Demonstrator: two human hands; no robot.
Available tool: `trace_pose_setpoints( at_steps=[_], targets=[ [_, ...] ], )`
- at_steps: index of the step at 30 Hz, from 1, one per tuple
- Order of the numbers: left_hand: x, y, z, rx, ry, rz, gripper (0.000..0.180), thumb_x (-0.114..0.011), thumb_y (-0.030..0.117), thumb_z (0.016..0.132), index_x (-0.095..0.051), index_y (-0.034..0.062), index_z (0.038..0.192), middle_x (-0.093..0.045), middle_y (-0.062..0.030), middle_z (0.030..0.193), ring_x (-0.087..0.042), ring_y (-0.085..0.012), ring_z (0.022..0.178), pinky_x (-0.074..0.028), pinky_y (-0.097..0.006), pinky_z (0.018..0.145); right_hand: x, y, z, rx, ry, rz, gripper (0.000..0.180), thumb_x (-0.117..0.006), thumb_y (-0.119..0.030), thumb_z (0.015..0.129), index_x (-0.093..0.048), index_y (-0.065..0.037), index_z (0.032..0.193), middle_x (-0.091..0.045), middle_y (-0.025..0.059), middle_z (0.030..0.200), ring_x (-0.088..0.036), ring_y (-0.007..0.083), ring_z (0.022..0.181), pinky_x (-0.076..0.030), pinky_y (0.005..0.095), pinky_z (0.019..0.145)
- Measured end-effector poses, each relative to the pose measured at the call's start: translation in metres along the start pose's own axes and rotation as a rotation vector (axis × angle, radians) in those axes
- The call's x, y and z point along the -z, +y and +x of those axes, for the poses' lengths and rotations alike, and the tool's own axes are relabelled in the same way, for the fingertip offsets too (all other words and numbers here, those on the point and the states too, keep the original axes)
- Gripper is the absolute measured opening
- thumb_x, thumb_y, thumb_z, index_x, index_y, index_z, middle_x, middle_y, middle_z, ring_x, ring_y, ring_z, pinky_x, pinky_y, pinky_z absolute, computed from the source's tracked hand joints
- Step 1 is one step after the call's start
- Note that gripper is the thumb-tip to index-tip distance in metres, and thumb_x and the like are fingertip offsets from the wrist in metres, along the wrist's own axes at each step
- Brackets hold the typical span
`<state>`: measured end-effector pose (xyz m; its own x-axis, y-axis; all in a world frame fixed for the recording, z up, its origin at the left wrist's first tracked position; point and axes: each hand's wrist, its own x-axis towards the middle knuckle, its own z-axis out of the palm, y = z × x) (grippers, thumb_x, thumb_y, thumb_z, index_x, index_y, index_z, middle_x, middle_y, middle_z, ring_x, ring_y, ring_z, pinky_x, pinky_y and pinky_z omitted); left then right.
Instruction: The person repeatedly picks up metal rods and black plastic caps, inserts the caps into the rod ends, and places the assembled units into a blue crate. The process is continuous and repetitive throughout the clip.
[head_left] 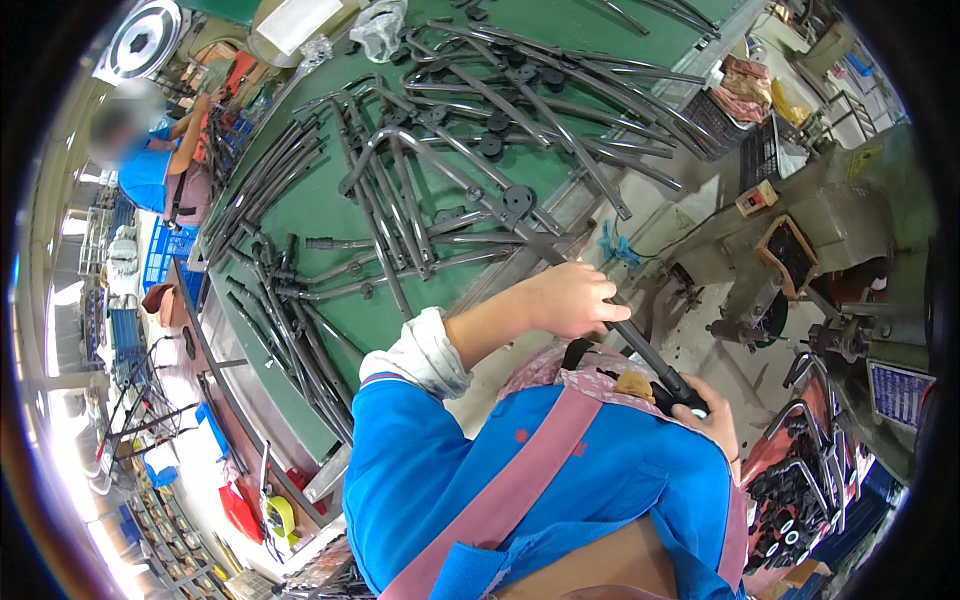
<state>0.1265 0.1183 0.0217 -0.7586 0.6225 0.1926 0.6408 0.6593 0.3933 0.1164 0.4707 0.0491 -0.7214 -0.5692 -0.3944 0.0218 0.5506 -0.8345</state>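
Note:
A long bent metal tube [428, 153] slants from the green table down toward my body. Its lower part is a dark, matte section [648, 350], and a round black disc [517, 202] sits partway along it. My left hand [575, 300] is closed round the dark section. At the lower end my right hand [712, 415] grips the tube, its fingers wrapped about a black end piece. Whether that piece is separate from the tube, I cannot tell. The tube's far, curved end rests among other tubes on the table.
The green table [300, 215] carries several piles of dark metal tubes [270, 180] and clear plastic bags [380, 30]. On the right stands a large green machine [850, 215]; below it, a bin of black parts [790, 515]. Another person [150, 170] sits at far left.

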Motion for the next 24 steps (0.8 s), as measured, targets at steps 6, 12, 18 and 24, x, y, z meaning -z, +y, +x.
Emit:
trace_pose_setpoints(
  at_steps=[6,12,18,24],
  targets=[
    [0.035,0.013,-0.087,0.389,0.479,0.240,0.035,-0.069,0.018,0.079,-0.065,0.0116,0.113,-0.063,-0.0075,0.098,-0.060,-0.0265,0.092,-0.045,-0.041,0.081,-0.024,0.033,0.005,-0.075,0.155,0.103,0.044,-0.071,-0.009,0.077,-0.065,0.002,0.119,-0.069,0.0127,0.105,-0.063,0.0171,0.095,-0.048,0.0293,0.087],
    [-0.002,0.020,-0.268,1.238,0.174,0.473,0.022,-0.061,0.007,0.082,-0.065,0.0104,0.103,-0.064,-0.0116,0.088,-0.062,-0.0308,0.085,-0.047,-0.041,0.075,-0.024,0.043,0.014,-0.094,0.068,0.438,0.043,-0.065,-0.012,0.083,-0.063,0.004,0.123,-0.069,0.0099,0.108,-0.061,0.0171,0.100,-0.046,0.0313,0.092],
    [-0.022,0.003,-0.268,1.593,0.928,-0.212,0.049,-0.067,0.031,0.092,-0.050,-0.0021,0.124,-0.066,-0.0119,0.090,-0.064,-0.0202,0.069,-0.052,-0.035,0.062,-0.033,0.006,0.025,-0.024,0.089,0.452,0.051,-0.067,-0.021,0.079,-0.062,0.005,0.123,-0.068,0.0128,0.112,-0.061,0.0192,0.102,-0.045,0.0315,0.094],
    [-0.026,-0.068,-0.198,1.413,1.123,-0.893,0.035,-0.072,0.011,0.085,-0.050,-0.0044,0.108,-0.065,-0.0094,0.086,-0.066,-0.0163,0.064,-0.055,-0.029,0.053,-0.031,-0.008,0.021,-0.012,0.132,0.431,0.048,-0.064,-0.017,0.078,-0.064,0.006,0.119,-0.068,0.0116,0.109,-0.061,0.0184,0.100,-0.045,0.0306,0.093]
  ],
)
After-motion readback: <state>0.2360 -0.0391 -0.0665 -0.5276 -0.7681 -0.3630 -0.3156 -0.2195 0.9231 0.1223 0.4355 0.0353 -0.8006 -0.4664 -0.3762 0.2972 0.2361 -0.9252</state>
